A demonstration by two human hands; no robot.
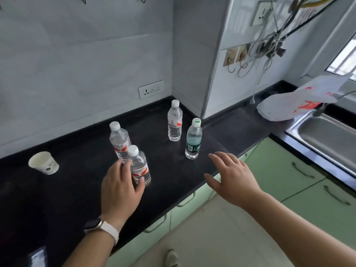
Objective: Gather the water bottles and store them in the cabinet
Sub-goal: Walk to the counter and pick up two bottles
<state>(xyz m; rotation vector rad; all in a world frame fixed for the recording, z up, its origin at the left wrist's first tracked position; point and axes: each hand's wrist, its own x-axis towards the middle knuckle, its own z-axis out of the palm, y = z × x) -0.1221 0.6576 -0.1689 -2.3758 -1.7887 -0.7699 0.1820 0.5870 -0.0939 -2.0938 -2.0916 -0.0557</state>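
Observation:
Several clear water bottles stand upright on the black counter (81, 189). The nearest red-label bottle (139, 166) has my left hand (120, 187) wrapped around its lower body. Just behind it stands a second red-label bottle (118, 140). A third red-label bottle (175, 121) stands near the wall corner. A green-label bottle (193, 139) stands to its right, nearer the counter's front edge. My right hand (231, 177) hovers open, fingers spread, over the counter edge just below and right of the green-label bottle, touching nothing. Green cabinet doors (279, 166) run closed under the counter.
A white paper cup (44, 163) stands on the counter's left part. A white and red plastic bag (300, 101) lies at the back right beside a steel sink (327, 135). Cables and hooks (269, 45) hang on the wall above. The floor (212, 237) lies below.

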